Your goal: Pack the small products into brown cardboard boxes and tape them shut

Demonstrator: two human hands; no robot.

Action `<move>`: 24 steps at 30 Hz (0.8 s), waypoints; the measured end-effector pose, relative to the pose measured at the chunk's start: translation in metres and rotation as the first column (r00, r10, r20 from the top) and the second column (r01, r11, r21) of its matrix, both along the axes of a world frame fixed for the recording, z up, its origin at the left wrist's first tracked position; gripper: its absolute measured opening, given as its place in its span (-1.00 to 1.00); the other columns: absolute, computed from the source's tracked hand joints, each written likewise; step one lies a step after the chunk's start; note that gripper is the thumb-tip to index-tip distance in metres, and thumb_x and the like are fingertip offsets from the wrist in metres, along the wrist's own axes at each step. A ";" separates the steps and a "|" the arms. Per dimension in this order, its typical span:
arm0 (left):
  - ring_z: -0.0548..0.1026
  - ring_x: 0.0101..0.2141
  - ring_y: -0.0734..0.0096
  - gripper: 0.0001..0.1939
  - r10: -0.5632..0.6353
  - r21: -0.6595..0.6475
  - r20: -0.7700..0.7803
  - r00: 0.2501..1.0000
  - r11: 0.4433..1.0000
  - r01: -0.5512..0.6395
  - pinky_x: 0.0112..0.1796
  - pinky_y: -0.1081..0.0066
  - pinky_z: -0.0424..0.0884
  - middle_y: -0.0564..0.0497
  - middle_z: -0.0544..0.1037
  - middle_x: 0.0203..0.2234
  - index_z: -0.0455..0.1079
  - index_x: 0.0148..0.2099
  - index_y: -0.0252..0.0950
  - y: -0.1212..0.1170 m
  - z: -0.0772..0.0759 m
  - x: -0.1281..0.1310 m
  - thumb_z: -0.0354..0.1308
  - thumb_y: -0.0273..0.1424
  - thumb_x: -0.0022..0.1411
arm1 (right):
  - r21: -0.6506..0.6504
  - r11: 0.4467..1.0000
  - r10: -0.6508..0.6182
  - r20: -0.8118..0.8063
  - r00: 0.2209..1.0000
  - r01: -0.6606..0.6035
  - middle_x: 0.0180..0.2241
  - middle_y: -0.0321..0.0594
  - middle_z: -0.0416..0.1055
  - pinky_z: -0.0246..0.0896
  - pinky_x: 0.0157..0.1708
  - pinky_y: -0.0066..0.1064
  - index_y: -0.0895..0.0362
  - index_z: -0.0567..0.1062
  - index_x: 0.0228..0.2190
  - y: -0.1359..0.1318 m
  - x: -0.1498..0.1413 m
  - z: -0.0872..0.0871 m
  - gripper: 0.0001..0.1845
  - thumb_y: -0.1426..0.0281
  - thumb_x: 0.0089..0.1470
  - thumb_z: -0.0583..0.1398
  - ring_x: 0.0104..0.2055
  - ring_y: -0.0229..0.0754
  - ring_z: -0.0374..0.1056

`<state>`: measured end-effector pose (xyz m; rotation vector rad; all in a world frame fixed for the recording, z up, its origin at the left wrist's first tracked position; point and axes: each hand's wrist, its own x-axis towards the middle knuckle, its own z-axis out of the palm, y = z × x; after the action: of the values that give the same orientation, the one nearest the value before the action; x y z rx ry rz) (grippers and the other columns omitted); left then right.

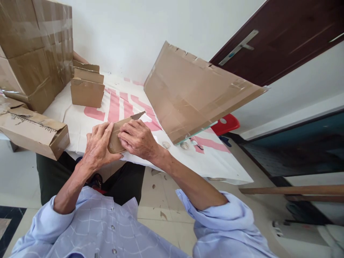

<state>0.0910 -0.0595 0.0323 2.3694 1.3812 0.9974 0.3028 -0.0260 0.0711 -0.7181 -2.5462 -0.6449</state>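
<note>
A small folded piece of brown cardboard (115,139) is held at the table's near edge, one pointed flap standing up at its far right corner. My left hand (98,145) grips its left side, thumb along the near edge and fingers laid over the far side. Curled fingers of my right hand (138,138) press on the right part of the same piece. Whatever may lie under those fingertips is hidden. Beyond my hands stand several folded cardboard pieces (87,94), lined up one behind another on the cloth-covered table (72,120).
Large taped boxes (34,53) tower at the left, with a long carton (34,130) nearer me. A big cardboard sheet (199,93) leans upright at right. Small clear tape-like rolls (185,146) lie below it, near a red stool (227,124). Part of someone's arm (80,58) shows behind the boxes.
</note>
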 end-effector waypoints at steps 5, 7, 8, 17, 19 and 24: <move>0.29 0.32 -0.32 0.10 -0.004 0.000 0.018 1.000 1.000 0.004 0.14 -0.20 0.36 -0.35 0.34 0.38 0.13 0.51 -0.22 -0.001 -0.001 0.000 0.51 -0.24 0.00 | 0.027 1.000 0.000 0.026 1.000 -0.001 -0.24 -0.13 0.51 0.07 -0.12 -0.15 0.07 0.59 -0.32 0.000 -0.001 0.000 -0.75 0.51 0.34 0.15 -0.11 0.00 0.26; 0.29 0.32 -0.31 0.09 -0.008 -0.002 0.024 1.000 1.000 0.008 0.15 -0.19 0.36 -0.32 0.35 0.38 0.13 0.52 -0.18 -0.001 -0.001 0.000 0.51 -0.25 0.01 | -0.001 1.000 -0.011 0.031 0.999 0.011 -0.24 -0.12 0.50 0.06 -0.12 -0.14 0.07 0.59 -0.31 0.000 -0.002 0.000 -0.76 0.52 0.33 0.15 -0.11 0.02 0.25; 0.29 0.32 -0.31 0.09 -0.010 -0.003 0.026 1.000 1.000 0.010 0.15 -0.19 0.36 -0.32 0.35 0.38 0.13 0.52 -0.18 -0.001 0.000 -0.001 0.51 -0.25 0.01 | -0.019 1.000 -0.010 0.026 1.000 0.011 -0.24 -0.12 0.50 0.06 -0.12 -0.14 0.07 0.59 -0.31 0.000 -0.002 0.000 -0.77 0.52 0.32 0.15 -0.11 0.02 0.25; 0.29 0.33 -0.33 0.11 -0.001 -0.001 0.024 1.000 1.000 0.001 0.15 -0.22 0.36 -0.36 0.34 0.39 0.12 0.51 -0.23 0.001 0.000 -0.001 0.54 -0.26 -0.01 | -0.111 0.994 0.006 -0.117 0.993 -0.019 -0.23 -0.11 0.50 0.20 -0.08 -0.14 0.07 0.56 -0.26 0.004 0.003 0.001 -0.78 0.51 0.34 0.12 -0.14 0.02 0.29; 0.28 0.33 -0.33 0.12 0.000 -0.005 0.022 1.000 1.000 0.000 0.15 -0.21 0.36 -0.37 0.33 0.39 0.12 0.51 -0.24 0.001 0.000 -0.001 0.54 -0.26 -0.01 | -0.130 0.991 -0.006 -0.139 0.990 -0.013 -0.20 -0.09 0.52 0.23 -0.07 -0.13 0.08 0.58 -0.19 0.005 0.006 0.003 -0.80 0.48 0.36 0.14 -0.12 0.02 0.31; 0.28 0.33 -0.33 0.12 -0.007 -0.008 0.020 1.000 1.000 0.007 0.15 -0.22 0.36 -0.35 0.33 0.39 0.10 0.52 -0.21 0.002 -0.001 -0.002 0.54 -0.24 0.00 | -0.145 0.989 0.021 -0.072 0.997 -0.031 -0.14 -0.09 0.55 0.22 -0.08 -0.14 0.07 0.65 -0.14 0.006 0.008 0.005 -0.80 0.49 0.36 0.20 -0.07 0.01 0.33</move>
<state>0.0891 -0.0579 0.0310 2.3503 1.3668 1.0096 0.3107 -0.0199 0.0764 -0.7411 -2.5528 -0.4195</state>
